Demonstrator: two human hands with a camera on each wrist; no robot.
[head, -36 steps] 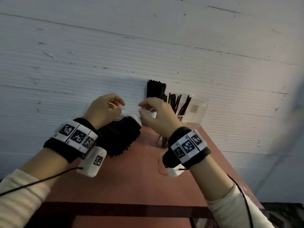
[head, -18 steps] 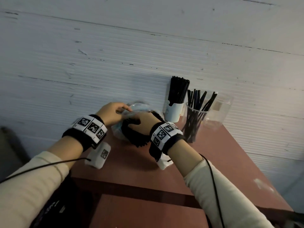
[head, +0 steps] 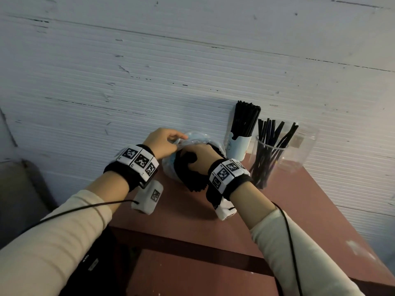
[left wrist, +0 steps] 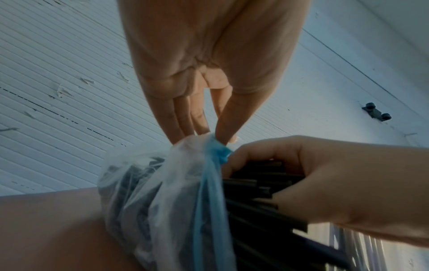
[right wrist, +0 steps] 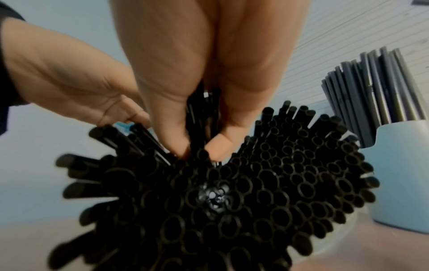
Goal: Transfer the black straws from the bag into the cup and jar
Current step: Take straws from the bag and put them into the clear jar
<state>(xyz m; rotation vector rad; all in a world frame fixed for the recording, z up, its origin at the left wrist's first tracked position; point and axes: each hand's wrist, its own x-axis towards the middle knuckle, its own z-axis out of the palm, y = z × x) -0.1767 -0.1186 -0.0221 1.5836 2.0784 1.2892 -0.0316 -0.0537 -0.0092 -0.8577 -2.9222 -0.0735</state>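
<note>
- Drawing a small bunch of straws [right wrist: 232, 192] out of the bag [left wrist: 162, 192] is the step in hand, and it will go best if the bunch is slid out along its own length, not levered sideways, so the neighbours stay packed.
- Keeping the bunch modest should help too, since the cup [head: 238, 147] already looks tightly filled, while the jar [head: 269, 165] beside it holds a looser, leaning handful and seems to have room.
- The bag lies on the counter [head: 299, 210] near the wall, just left of the cup, with the open straw ends facing the person.
- The left hand [head: 162, 144] sits over the far top of the bag, thumb and fingers drawn together to pinch the gathered plastic at its blue edge [left wrist: 218, 152]; a steady pull there should hold the mouth open and stop the bag following the straws.
- The right hand [head: 201, 157] reaches in from the near side, wrist bent down, fingers and thumb curled round a few straws at the top of the bundle, as the right wrist view shows.
- How many straws that grip encloses is hard to say, because the fingers hide them.
- A risk worth judging: loose ones splaying at the left of the bundle could spill onto the counter as the bunch is lifted.
</note>
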